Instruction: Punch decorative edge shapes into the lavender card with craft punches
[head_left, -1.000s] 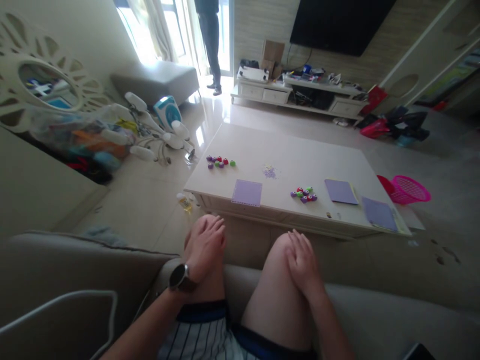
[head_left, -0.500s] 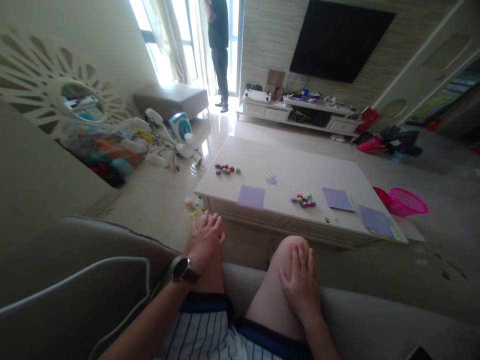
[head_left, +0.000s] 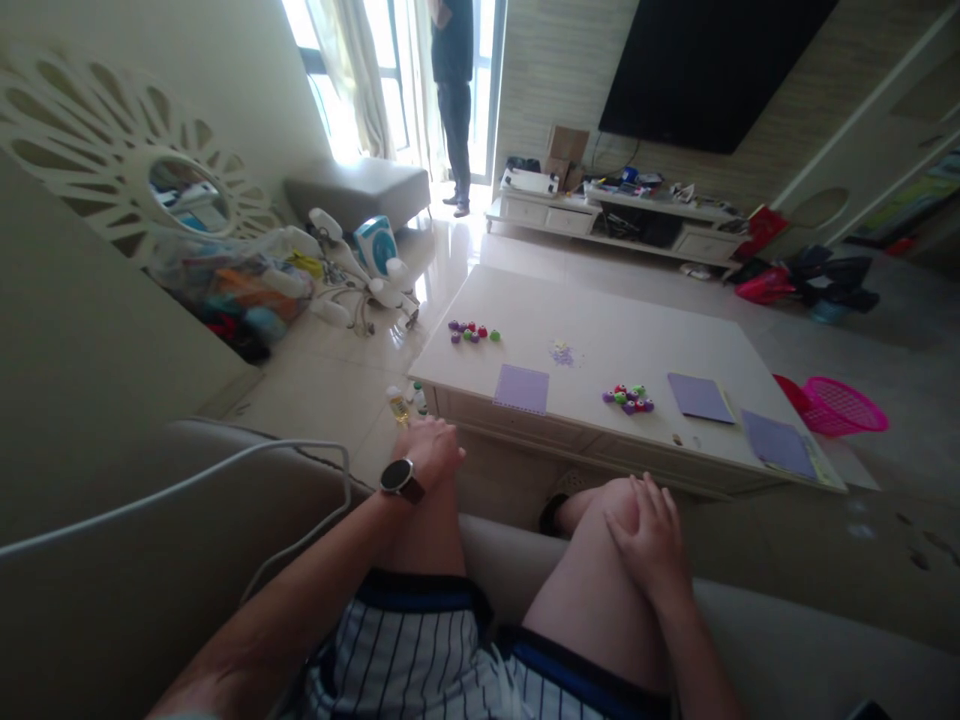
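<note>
I sit on a grey sofa with both palms on my knees. My left hand (head_left: 431,450), with a dark watch on its wrist, lies flat over the left knee and holds nothing. My right hand (head_left: 652,535) rests on the right knee, fingers slightly apart, also holding nothing. Ahead stands a low cream coffee table (head_left: 600,330). On it lie a purple sheet (head_left: 521,388), a cluster of small coloured pieces (head_left: 628,399), a second cluster (head_left: 472,331), a small pile of lilac bits (head_left: 562,353) and two more purple sheets (head_left: 701,397) (head_left: 778,443).
A pink basket (head_left: 836,405) sits on the floor right of the table. Small bottles (head_left: 401,402) stand by the table's left corner. Toys and bags (head_left: 247,290) are heaped at left. A person (head_left: 455,90) stands by the window. A TV cabinet (head_left: 600,215) lines the far wall.
The view has lifted and swung left. My left hand slid forward over the knee, and my right hand shifted slightly on the right knee. Both still hold nothing.
</note>
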